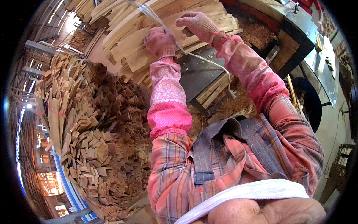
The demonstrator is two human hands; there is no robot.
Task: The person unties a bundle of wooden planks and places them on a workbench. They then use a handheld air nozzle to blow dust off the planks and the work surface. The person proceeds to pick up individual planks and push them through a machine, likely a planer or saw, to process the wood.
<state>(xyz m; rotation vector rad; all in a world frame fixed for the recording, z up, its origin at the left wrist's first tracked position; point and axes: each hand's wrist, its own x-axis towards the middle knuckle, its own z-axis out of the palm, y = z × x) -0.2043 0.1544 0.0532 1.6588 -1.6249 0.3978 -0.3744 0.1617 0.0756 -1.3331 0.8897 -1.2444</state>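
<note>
Your left hand (160,42), gloved, is closed in a fist around the white plastic twine (148,12), upper centre of frame. Twine runs from the top edge through that fist, then down-right across the black tabletop (197,74); loose end sits past the tabletop's right edge. Your right hand (197,26), also gloved, is just right of it: fingers curled, narrow opening at the thumb. Can't tell if it grips anything.

Both hands are over the stacked wooden boards (126,39); only a small gap between them. Board ends stick out unevenly past your right wrist, toward the sawdust (258,35). Black machine housing (294,46), upper right, has a hard corner beside your right forearm. Offcut pile (93,149) fills the left, its edge near your left sleeve.
</note>
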